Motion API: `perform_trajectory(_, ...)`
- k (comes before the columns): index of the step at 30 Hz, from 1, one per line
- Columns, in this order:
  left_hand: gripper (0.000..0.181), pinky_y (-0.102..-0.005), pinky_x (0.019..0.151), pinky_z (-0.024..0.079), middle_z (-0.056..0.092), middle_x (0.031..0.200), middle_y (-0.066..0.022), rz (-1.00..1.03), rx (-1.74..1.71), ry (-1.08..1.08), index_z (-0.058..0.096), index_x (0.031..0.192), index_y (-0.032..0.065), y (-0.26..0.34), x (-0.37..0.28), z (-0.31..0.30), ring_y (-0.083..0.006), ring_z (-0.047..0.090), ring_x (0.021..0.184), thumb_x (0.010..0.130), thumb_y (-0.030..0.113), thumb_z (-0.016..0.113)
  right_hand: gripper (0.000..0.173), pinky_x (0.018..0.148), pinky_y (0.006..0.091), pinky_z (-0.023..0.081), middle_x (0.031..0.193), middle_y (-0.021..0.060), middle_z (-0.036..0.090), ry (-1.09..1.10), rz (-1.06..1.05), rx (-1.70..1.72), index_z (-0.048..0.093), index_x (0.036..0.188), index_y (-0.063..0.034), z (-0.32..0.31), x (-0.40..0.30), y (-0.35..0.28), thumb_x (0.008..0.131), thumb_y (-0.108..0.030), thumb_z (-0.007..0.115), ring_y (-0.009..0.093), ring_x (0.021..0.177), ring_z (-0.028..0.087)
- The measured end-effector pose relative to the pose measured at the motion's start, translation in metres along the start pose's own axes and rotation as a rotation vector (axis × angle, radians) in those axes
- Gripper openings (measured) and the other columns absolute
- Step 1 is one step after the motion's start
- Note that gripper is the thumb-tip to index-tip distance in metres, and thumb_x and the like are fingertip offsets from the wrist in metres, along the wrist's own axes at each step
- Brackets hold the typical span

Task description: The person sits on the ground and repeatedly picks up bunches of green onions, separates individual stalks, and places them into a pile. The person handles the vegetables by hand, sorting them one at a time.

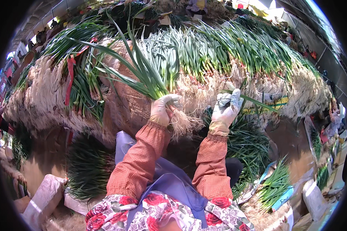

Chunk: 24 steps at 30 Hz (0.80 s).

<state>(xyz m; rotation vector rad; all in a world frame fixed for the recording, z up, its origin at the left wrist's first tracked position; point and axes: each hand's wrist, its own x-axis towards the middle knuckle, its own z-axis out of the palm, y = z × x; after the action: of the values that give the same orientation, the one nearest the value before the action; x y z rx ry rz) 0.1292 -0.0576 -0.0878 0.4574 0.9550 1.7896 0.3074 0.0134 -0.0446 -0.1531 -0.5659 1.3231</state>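
My left hand (161,109), in a pale glove, grips a small bunch of green garlic (154,83) near the base. Its long flat leaves fan up and to the left, and its pale roots (183,122) hang out to the right of my fist. To the right, my gloved right hand (227,108) is raised with curled fingers, pinching a loose green leaf (258,102) that sticks out to the right. Behind both hands lies a long row of rooted green garlic (202,52), leaves pointing away and roots towards me.
Brown sacking (127,86) shows on the heap left of my left hand. A red strap (70,78) lies over the plants there. More leaves are piled by my right knee (248,144). A bundle (274,184) and white sacks (44,196) rest on the ground. People are farther back.
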Motion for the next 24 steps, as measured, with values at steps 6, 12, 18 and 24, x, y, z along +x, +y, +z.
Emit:
perform_trajectory(6,0.035,-0.0334,0.065,0.052,0.062,0.084,-0.0056,-0.116,-0.125,-0.221,0.056,0.121,0.0011,-0.008,-0.012,-0.004,-0.0186,0.060,0.075,0.088,0.012,0.062,0.036,0.073,0.0402,0.049,0.092,0.0197,0.067,-0.464,0.095,-1.468,0.060,0.104,0.0006,-0.055,0.031,0.070,0.093,-0.033,0.058,0.034,0.082,0.063)
perform_trajectory(12,0.026,-0.0330,0.063,0.057,0.068,0.100,-0.0133,-0.124,-0.054,-0.289,0.060,0.112,0.0016,0.006,-0.009,0.001,-0.0217,0.067,0.087,0.088,0.011,0.061,0.026,0.068,0.0314,0.048,0.079,0.0102,0.066,-0.637,0.457,-1.133,0.062,0.094,-0.0051,-0.020,-0.035,0.020,0.090,-0.030,0.065,0.016,0.073,0.062)
perform_trajectory(18,0.020,-0.0257,0.033,0.037,0.065,0.073,-0.0103,-0.238,0.194,-0.248,0.065,0.102,0.0034,-0.002,-0.022,-0.003,-0.0129,0.051,0.044,0.085,0.013,0.064,0.026,0.067,0.0277,0.052,0.086,0.0056,0.066,-0.775,0.322,-1.119,0.057,0.111,-0.0020,0.003,-0.022,0.008,0.087,-0.006,0.067,0.011,0.077,0.062)
perform_trajectory(24,0.025,-0.0285,0.054,0.049,0.068,0.084,-0.0135,-0.240,-0.020,-0.261,0.063,0.105,0.0004,-0.014,-0.020,-0.006,-0.0168,0.060,0.060,0.081,0.006,0.066,0.013,0.056,0.0260,0.049,0.073,0.0037,0.061,-0.956,-0.238,-1.161,0.060,0.097,-0.0044,-0.017,-0.011,0.039,0.087,0.004,0.059,0.010,0.061,0.059)
